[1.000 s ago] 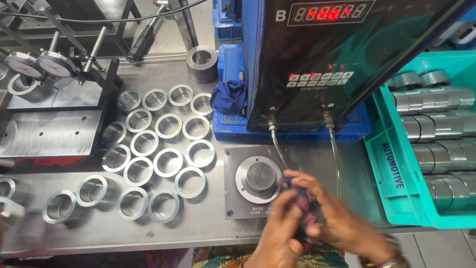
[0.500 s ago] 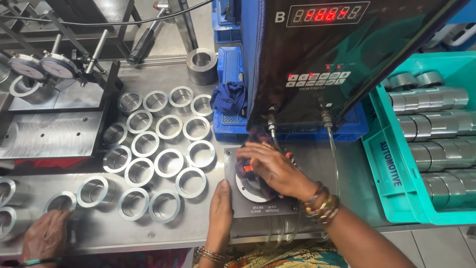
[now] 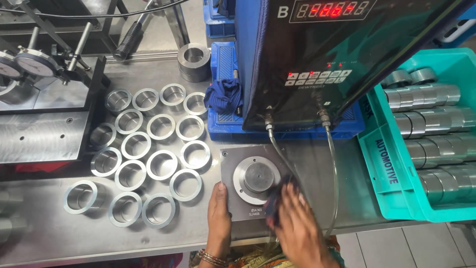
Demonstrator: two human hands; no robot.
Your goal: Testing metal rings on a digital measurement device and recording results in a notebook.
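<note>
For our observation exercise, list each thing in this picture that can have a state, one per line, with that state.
Left hand: flat on the square gauge plate, holding nothing.
Right hand: gripping a dark cloth beside the round plug.
Display: lit, red digits.
Metal rings: loose on the table, open ends up.
Teal bin: loaded with metal sleeves lying sideways.
Blue rag: crumpled.

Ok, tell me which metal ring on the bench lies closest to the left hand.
The ring at the bottom right corner of the cluster, just left of the gauge plate. It lies nearest the left hand; every other ring sits farther left or higher.
</note>
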